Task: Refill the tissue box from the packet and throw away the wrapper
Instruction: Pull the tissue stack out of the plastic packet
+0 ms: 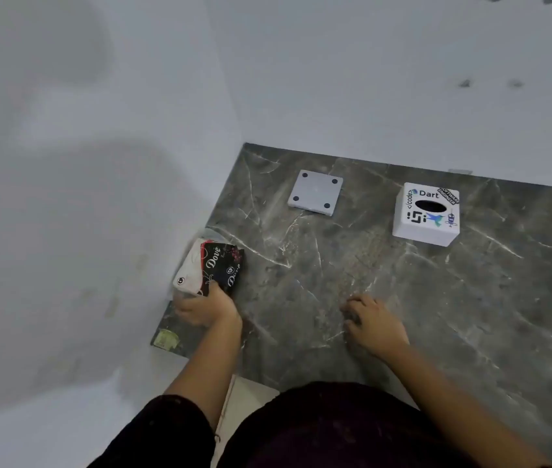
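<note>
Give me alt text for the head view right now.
The left hand grips a Dove tissue packet at the marble table's left edge; the right hand rests empty on it. Farther back sit a stickered white tissue box and a grey square base plate.

Packet (212,268) left; box (426,214) right

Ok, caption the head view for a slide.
Left hand grips the tissue packet at the marble table's corner; right hand rests empty; the stickered tissue box waits.
</note>
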